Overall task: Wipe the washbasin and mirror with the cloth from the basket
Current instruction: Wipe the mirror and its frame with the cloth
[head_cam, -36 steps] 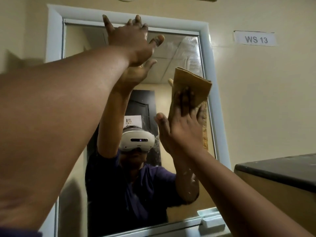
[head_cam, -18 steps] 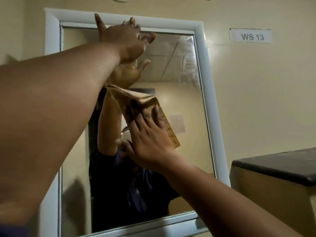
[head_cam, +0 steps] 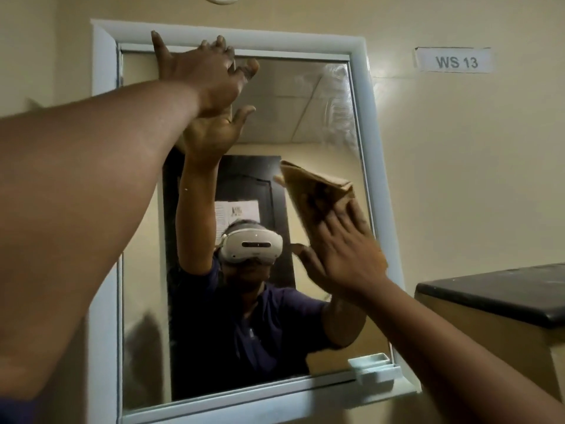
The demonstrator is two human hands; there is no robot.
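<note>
right hand (head_cam: 348, 258): flat, pressing folded tan cloth (head_cam: 318, 191) on white-framed wall mirror (head_cam: 290, 117) | left hand (head_cam: 204, 75): spread wide at mirror top

The right hand (head_cam: 348, 255) has swept the cloth (head_cam: 321, 194) from mid-mirror (head_cam: 290, 111) to its right edge.

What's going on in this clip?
A person is wiping a wall mirror. The right hand presses a folded brown cloth flat against the glass near its right edge. The left hand is spread open and braced on the mirror's top edge. Streaks show on the glass at upper right, above the cloth. The washbasin is out of view.
</note>
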